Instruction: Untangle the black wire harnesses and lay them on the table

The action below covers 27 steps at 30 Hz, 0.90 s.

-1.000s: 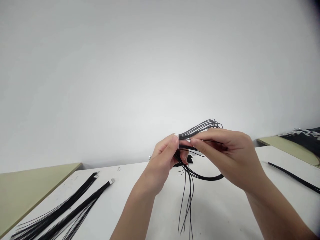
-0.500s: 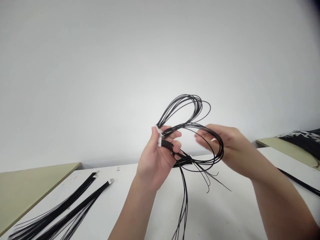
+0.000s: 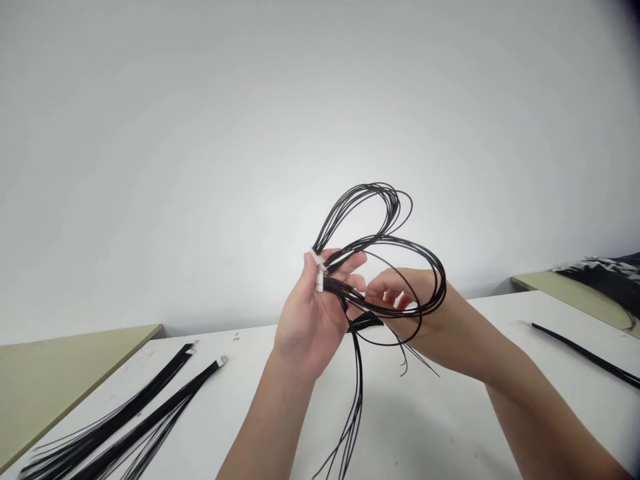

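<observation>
My left hand (image 3: pixel 313 313), palm up, grips white connectors (image 3: pixel 320 272) under its thumb, with black wires running out of them. The wires (image 3: pixel 387 193) form one loop above the hand and a second to its right. Several loose wire ends hang below the palm. My right hand (image 3: pixel 400 293) is beside the left fingertips, reaching behind the right-hand loop. Its fingers are curled near the wires; what they hold, if anything, is hidden.
Two black wire bundles (image 3: pixel 165 413) with white connectors lie at the left of the white table (image 3: pixel 240 400). Another black bundle (image 3: pixel 585 353) lies at the right. More dark wires (image 3: pixel 610 280) rest on a green surface (image 3: pixel 550 287) at the far right.
My right hand has moved left, inside the wire loop's outline and close to the left fingers. The upper loop has shifted slightly left, and the hanging ends have swung left.
</observation>
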Available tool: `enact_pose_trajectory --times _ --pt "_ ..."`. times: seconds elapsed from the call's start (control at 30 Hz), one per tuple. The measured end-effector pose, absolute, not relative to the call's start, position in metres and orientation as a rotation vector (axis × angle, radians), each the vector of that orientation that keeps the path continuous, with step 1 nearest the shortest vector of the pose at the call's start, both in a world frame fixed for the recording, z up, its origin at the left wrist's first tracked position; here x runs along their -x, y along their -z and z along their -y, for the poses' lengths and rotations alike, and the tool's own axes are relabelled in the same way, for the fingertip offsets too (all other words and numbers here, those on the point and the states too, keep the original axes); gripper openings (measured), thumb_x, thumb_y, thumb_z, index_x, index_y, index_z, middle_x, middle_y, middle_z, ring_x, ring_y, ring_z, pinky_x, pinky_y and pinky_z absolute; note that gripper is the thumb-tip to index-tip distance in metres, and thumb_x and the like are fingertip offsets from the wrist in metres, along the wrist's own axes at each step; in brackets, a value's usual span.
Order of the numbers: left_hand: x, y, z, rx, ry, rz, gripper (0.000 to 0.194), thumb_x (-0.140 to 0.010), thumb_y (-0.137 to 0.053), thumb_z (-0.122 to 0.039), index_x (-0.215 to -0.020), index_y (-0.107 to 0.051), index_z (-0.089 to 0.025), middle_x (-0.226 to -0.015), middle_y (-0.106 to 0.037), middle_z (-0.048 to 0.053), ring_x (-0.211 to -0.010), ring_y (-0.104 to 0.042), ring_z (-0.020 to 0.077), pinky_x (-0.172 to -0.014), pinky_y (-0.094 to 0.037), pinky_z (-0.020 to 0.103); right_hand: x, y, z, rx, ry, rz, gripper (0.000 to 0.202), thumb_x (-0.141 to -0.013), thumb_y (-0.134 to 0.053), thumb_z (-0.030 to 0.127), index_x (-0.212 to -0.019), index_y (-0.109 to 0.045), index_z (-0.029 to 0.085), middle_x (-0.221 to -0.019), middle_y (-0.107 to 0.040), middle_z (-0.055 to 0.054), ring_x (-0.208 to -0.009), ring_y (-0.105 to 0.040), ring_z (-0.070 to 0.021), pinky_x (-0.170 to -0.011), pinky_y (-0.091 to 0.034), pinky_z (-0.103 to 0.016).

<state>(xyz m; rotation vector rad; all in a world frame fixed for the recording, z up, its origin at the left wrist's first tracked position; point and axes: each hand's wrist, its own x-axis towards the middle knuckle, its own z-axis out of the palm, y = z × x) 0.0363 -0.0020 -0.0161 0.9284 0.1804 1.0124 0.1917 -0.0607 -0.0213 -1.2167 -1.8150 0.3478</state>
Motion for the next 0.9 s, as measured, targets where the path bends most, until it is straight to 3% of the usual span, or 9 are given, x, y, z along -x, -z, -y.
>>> enact_pose_trajectory --times 0.1,0.33,0.5,0.7,0.9 --pt "-0.036 0.017 0.002 -0.926 -1.066 -0.207 0.027 -0.095 -0.043 -0.047 -0.095 -0.059 -0.025 -0.108 -0.066 0.004 -0.075 -0.063 0.0124 -0.054 -0.045 0.02 -0.189 0.023 0.06 1.264 -0.205 1.809 0.014 -0.083 -0.048 0.012 -0.073 -0.049 0.021 -0.065 -0.052 0.003 -0.059 -0.041 -0.0108 -0.051 -0.033 -0.023" --pt "-0.039 0.017 0.001 -0.916 -1.187 -0.301 0.026 -0.093 -0.048 -0.046 -0.103 -0.057 -0.024 -0.111 -0.066 0.005 -0.079 -0.064 0.0122 -0.061 -0.049 0.021 -0.188 0.024 0.055 1.305 -0.044 1.769 0.01 -0.089 -0.047 0.022 -0.079 -0.046 0.022 -0.075 -0.057 0.002 -0.06 -0.041 -0.011 -0.052 -0.034 -0.025" --pt "-0.04 0.015 0.0 -0.918 -1.183 -0.322 0.025 -0.094 -0.046 -0.045 -0.103 -0.055 -0.023 -0.108 -0.067 0.007 -0.075 -0.064 0.0131 -0.057 -0.048 0.021 -0.194 0.023 0.056 1.102 -0.341 1.668 0.016 -0.093 -0.049 0.029 -0.079 -0.048 0.021 -0.069 -0.049 0.002 -0.055 -0.036 -0.0083 -0.049 -0.032 -0.023" --pt "-0.037 0.014 0.001 -0.897 -1.17 -0.264 0.023 -0.095 -0.043 -0.043 -0.099 -0.053 -0.022 -0.103 -0.067 0.006 -0.067 -0.061 0.0122 -0.057 -0.049 0.024 -0.221 0.015 0.064 0.916 -0.742 1.441 0.019 -0.089 -0.058 0.039 -0.08 -0.056 0.022 -0.052 -0.028 0.007 -0.044 -0.025 -0.0057 -0.04 -0.021 -0.02" --pt "-0.038 0.014 -0.002 -0.876 -1.187 -0.235 0.024 -0.096 -0.042 -0.042 -0.096 -0.054 -0.021 -0.1 -0.067 0.006 -0.064 -0.06 0.0105 -0.061 -0.052 0.025 -0.242 0.007 0.073 0.616 -0.963 1.308 0.015 -0.085 -0.061 0.038 -0.077 -0.06 0.025 -0.054 -0.029 0.006 -0.04 -0.02 -0.005 -0.035 -0.021 -0.02"
